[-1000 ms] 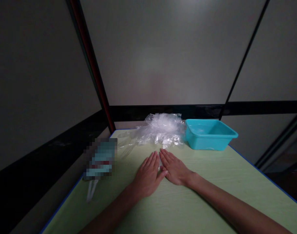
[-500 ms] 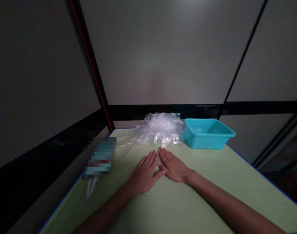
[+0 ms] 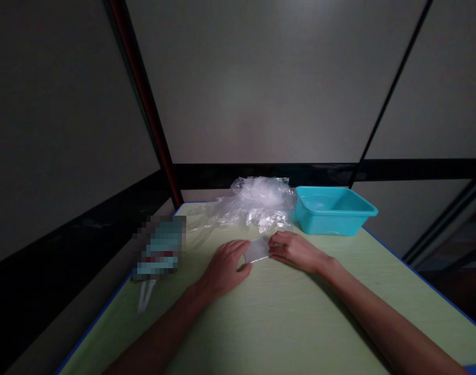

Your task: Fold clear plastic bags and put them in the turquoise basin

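Note:
A small flat packet (image 3: 257,250), whitish and looking like folded clear plastic, lies on the pale green table between my hands. At its left end is my left hand (image 3: 227,268), the fingertips touching the packet's edge and the thumb spread apart below them. My right hand (image 3: 296,251) has its fingers curled in and closed on the packet's right edge. What is inside the packet, if anything, does not show clearly. Just beyond lies a crumpled heap of clear plastic bags (image 3: 261,200).
A turquoise plastic basin (image 3: 331,221) stands at the back right of the table (image 3: 253,328). On the left, a blurred-out item (image 3: 161,247) has white straps (image 3: 146,297) hanging toward me. Wall panels rise directly behind the table.
My hands, which lay flat and close together over the packet, have moved apart, uncovering it. My right fingers have curled onto its right edge; my left thumb and fingers have spread.

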`<state>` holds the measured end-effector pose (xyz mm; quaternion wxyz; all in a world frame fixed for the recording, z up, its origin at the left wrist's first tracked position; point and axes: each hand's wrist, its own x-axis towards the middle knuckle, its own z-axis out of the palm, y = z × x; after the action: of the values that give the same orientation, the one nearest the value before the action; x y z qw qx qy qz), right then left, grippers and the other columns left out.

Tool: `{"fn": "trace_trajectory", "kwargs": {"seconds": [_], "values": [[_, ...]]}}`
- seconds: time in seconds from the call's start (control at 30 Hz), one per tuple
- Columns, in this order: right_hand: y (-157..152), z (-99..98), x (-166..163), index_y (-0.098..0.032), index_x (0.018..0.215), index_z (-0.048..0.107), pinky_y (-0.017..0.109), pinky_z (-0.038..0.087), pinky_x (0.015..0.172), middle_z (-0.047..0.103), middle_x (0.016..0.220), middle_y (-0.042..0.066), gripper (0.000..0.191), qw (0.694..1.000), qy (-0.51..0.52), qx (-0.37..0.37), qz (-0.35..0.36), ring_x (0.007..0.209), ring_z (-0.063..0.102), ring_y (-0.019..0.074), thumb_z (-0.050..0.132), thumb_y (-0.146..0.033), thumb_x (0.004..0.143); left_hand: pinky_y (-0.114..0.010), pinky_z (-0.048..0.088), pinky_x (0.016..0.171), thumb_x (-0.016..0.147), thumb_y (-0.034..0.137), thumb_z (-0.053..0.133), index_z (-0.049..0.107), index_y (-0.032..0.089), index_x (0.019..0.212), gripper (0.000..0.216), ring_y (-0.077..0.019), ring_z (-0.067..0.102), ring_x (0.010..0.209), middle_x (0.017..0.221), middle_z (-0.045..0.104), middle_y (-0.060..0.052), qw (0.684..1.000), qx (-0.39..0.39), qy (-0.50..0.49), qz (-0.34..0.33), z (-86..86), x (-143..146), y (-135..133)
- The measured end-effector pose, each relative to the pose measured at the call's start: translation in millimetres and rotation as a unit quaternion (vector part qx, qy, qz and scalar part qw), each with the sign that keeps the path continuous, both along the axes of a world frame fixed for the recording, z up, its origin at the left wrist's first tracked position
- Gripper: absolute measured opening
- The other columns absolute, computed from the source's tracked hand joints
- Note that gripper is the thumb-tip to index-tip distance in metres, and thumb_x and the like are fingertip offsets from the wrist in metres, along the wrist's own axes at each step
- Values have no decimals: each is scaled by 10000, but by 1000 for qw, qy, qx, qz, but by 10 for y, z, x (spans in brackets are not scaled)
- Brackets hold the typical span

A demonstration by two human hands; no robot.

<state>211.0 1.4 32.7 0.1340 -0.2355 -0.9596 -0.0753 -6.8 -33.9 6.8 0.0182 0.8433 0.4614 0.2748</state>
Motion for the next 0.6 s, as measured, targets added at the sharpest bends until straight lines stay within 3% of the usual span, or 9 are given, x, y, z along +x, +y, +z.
{"fn": "trace_trajectory", "kwargs": {"seconds": [0.17,0.4,0.6], "values": [[-31,-40,-118,-140,842,598,270,387,679,584,814,48,178,997,-45,50,-35,762,517,160,432,-197,870,-348,412,872,669,190,551,540,155,1068,401,-218,540,950,1023,605,-76,1000,-6,18,5,-19,10,6],[-20,-74,-175,-138,801,581,296,369,687,575,833,72,235,997,-54,50,-26,789,505,177,362,-168,882,-339,400,870,679,204,550,530,156,1069,394,-220,532,951,1025,596,-77,1000,-13,16,8,-27,9,10],[-41,-98,-168,-144,848,543,302,362,753,574,840,79,129,988,96,-116,-46,794,509,181,426,-146,796,-355,381,863,655,182,567,565,184,986,331,-229,528,928,968,603,-63,996,-60,-58,13,5,21,-2]]}}
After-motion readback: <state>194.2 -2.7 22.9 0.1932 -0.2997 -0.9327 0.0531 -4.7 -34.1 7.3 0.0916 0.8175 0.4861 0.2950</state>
